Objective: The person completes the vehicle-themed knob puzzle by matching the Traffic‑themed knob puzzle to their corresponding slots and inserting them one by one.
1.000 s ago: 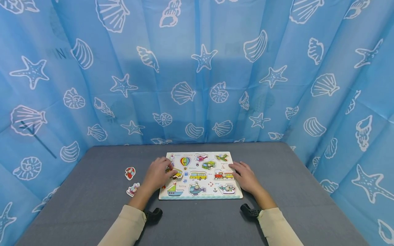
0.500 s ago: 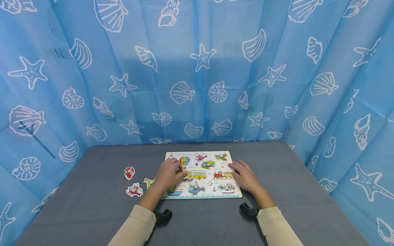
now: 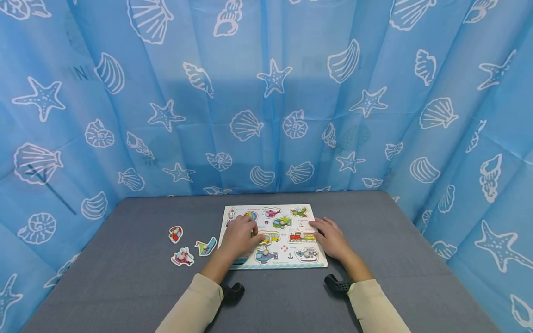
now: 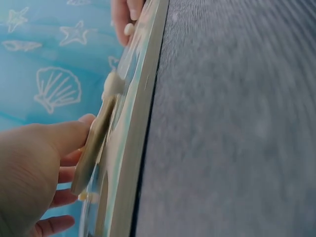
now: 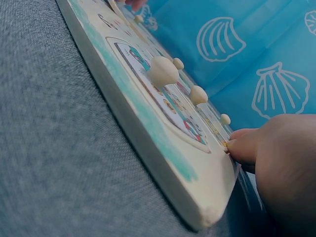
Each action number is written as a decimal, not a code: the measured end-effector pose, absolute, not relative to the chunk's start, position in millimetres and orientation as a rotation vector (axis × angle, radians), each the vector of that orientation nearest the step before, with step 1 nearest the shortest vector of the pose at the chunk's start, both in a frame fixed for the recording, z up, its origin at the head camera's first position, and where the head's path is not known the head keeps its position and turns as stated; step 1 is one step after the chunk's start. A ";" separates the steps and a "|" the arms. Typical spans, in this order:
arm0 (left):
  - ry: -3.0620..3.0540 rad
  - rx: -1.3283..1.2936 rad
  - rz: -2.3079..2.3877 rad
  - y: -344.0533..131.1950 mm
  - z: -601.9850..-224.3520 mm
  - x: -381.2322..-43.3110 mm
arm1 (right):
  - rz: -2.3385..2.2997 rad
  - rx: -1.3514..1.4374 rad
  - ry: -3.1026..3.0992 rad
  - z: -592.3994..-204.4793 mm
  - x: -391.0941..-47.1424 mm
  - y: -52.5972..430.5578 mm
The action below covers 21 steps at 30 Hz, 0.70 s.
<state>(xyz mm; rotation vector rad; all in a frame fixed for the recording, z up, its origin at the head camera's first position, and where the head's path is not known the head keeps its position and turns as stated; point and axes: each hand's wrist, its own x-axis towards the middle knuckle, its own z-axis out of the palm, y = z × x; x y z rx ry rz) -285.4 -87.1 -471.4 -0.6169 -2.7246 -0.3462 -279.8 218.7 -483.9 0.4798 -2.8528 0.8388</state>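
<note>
My left hand (image 3: 240, 235) is over the left half of a wooden peg puzzle board (image 3: 291, 265), covering part of it. Thumb and fingers pinch a yellow bus puzzle piece (image 4: 93, 145), tilted on edge close over the board in the left wrist view. In the head view the piece overlaps the yellow bus picture at the board's middle. At the board's right edge rests my right hand (image 3: 333, 238), fingertips touching the edge beside the train piece (image 3: 302, 236). Several pieces with round knobs lie in the board, among them a submarine (image 3: 265, 255) and a ship (image 3: 307, 254).
Left of the board, on the grey tabletop (image 3: 125, 286), lie three loose pieces: a sailboat (image 3: 206, 247), a small red piece (image 3: 176, 234) and a pink one (image 3: 182, 256). A blue shell-patterned curtain (image 3: 266, 138) hangs behind the table.
My left hand has moved right across the board with the bus piece, from its left edge to the middle. The loose sailboat piece has come into view. The right hand stays put.
</note>
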 end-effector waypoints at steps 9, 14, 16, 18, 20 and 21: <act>-2.767 -0.520 -0.330 -76.0 -469.9 -286.8 | 0.840 0.482 -2.840 -485.4 -280.3 219.1; -2.782 -0.471 -0.329 -71.1 -469.1 -286.4 | 0.836 0.487 -2.836 -485.6 -280.4 219.1; -2.792 -0.459 -0.332 -68.6 -469.4 -286.7 | 0.834 0.482 -2.837 -485.6 -280.9 219.1; -2.801 -0.445 -0.327 -66.2 -470.0 -287.7 | 0.837 0.475 -2.839 -485.7 -281.3 219.0; -2.810 -0.433 -0.325 -64.2 -470.6 -288.5 | 0.837 0.473 -2.840 -486.0 -281.5 219.0; -2.815 -0.426 -0.326 -63.6 -470.9 -289.0 | 0.840 0.471 -2.841 -486.1 -281.4 218.9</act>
